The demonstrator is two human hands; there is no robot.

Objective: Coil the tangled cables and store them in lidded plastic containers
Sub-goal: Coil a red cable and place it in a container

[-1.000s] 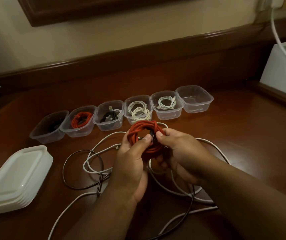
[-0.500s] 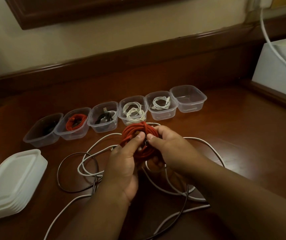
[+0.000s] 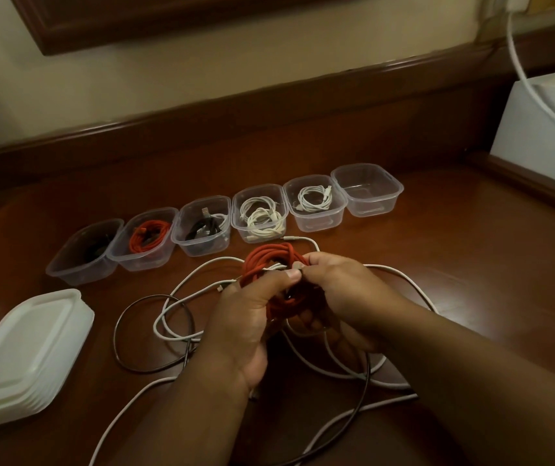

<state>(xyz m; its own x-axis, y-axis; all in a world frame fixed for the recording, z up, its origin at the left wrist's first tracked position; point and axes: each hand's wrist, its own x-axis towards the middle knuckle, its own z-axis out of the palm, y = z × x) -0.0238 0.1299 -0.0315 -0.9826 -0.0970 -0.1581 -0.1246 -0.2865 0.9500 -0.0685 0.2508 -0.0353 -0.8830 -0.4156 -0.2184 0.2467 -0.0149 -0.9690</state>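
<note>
- Dark reddish-brown polished wooden tabletop (image 3: 471, 280) carries all items; it meets a cream wall above a dark wooden skirting.
- Six clear rectangular plastic containers stand in a row, side by side, across the far part of the tabletop, all without lids.
- Leftmost container (image 3: 82, 253) holds something dark, not identifiable.
- Second container (image 3: 143, 240) holds a coiled red cable.
- Third container (image 3: 202, 227) holds a black cable with some white beside it.
- Fourth container (image 3: 259, 215) and fifth container (image 3: 315, 203) each hold coiled white cable.
- Rightmost container (image 3: 367, 191) shows no contents.
- Stack of white translucent plastic lids (image 3: 17, 354) lies at the near left, apart from the row.
- Red braided cable coil (image 3: 266, 264) is held above the tabletop, just in front of the fourth container.
- Left hand (image 3: 242, 321) grips the coil, thumb pressed on its front.
- Right hand (image 3: 340, 297) grips the coil from the right, fingertips pinching at its centre.
- Loose white cables (image 3: 175, 334) and a thin dark cable loop (image 3: 124, 331) lie tangled on the tabletop beneath both hands.
- White box-shaped object (image 3: 545, 129) with a white cord over it sits at the far right.
</note>
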